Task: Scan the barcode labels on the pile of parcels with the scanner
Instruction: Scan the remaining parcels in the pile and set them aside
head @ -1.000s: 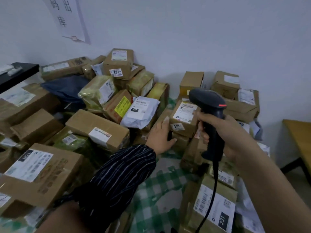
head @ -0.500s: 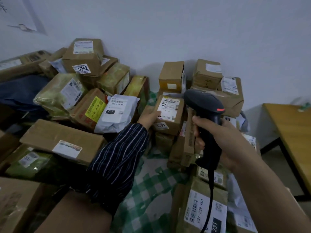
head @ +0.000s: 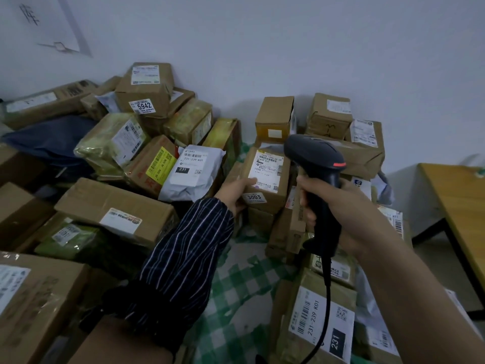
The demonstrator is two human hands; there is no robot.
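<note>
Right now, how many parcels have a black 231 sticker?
2: the white bag mid-pile, and the brown box at bottom right. More may be hidden.

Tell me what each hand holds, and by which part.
The right hand grips the scanner by its handle. The left hand holds the box marked 3003 by its left edge, thumb on the front.

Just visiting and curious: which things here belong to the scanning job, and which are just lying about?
Part of the job: scanner, gripped by the right hand; box marked 3003, held by the left hand; 5942 box; white 231 bag.
Lying about: wooden table; paper sheet on the wall; green checked cloth.
</note>
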